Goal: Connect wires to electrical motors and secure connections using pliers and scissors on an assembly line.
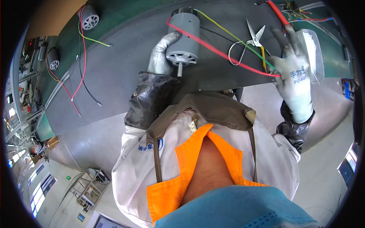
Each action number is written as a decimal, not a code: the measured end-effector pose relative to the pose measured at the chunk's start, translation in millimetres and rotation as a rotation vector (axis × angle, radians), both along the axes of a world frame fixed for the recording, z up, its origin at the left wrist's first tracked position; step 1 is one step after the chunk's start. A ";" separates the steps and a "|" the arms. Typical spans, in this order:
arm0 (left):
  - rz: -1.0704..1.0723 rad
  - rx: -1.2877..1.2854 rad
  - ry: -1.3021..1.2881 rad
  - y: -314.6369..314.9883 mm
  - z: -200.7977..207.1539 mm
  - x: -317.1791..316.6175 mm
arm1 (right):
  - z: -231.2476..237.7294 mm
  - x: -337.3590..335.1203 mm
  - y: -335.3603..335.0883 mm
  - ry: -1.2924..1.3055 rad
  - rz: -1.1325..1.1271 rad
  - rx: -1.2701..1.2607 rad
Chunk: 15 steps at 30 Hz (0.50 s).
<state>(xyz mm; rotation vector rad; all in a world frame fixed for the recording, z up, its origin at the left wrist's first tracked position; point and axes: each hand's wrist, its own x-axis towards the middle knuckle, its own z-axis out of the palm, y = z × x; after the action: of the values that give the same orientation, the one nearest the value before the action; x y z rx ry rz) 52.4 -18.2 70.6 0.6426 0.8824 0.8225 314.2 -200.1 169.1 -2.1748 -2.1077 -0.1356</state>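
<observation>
My left hand, in a pale grey glove, is closed round the side of a grey cylindrical electric motor. The motor stands with its black end away from me and its bare shaft toward me. A red wire, a yellow-green wire and a thin black wire run from it to the right. My right hand, gloved too, has its fingers stretched and spread, slightly blurred. Ends of the red and yellow-green wires meet its thumb side. Its fingertips are near a red-handled tool.
Scissors lie open on the dark mat, beside a yellow-handled tool. A clear plastic box with white contents stands right of my right hand. Two more motors with trailing wires are at left. Loose wires lie at far right.
</observation>
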 end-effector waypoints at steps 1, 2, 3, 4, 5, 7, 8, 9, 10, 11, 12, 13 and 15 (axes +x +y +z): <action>-0.015 0.006 0.004 4.8 3.0 -2.1 | 0.8 -0.8 2.7 0.004 -0.015 0.006; -0.157 0.100 0.183 10.6 8.8 -6.9 | 3.7 -1.0 6.6 0.250 0.160 -0.039; -0.294 0.189 0.362 13.2 21.8 -10.1 | 5.0 -2.6 9.8 0.495 0.342 -0.086; -0.432 0.260 0.601 19.3 29.2 -13.3 | 0.4 -8.5 16.9 0.721 0.393 -0.145; -0.441 0.267 0.604 24.9 26.2 -18.2 | -3.1 -20.3 26.4 0.950 0.446 -0.201; -0.673 0.784 1.133 38.6 11.4 -33.1 | 24.5 -55.1 57.6 1.246 0.092 -0.707; -0.771 0.864 1.279 41.6 31.1 -29.7 | 31.0 -67.8 68.3 1.273 0.130 -0.719; -0.705 1.031 1.329 51.3 26.8 -41.9 | 34.0 -79.1 79.4 1.294 0.186 -0.733; -0.623 0.867 1.101 71.0 24.2 -59.3 | 26.4 -93.3 87.7 1.319 0.454 -0.495; -0.539 0.707 0.870 88.8 24.7 -75.8 | 9.8 -112.1 96.8 1.320 0.712 -0.248; -0.691 0.683 0.709 107.3 16.3 -57.1 | -23.7 -134.3 111.7 1.110 0.839 0.256; -0.704 0.656 0.645 106.6 48.3 -73.8 | -28.4 -170.8 132.1 0.866 1.081 0.749; -0.602 0.314 0.778 126.8 62.5 -72.3 | 5.8 -212.7 137.0 1.453 0.781 -0.440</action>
<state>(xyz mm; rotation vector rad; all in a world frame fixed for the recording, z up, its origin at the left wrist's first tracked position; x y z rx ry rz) -19.9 108.6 133.1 1.4755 1.1665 0.1349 101.5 -63.1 174.9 -0.6986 -1.7458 1.5075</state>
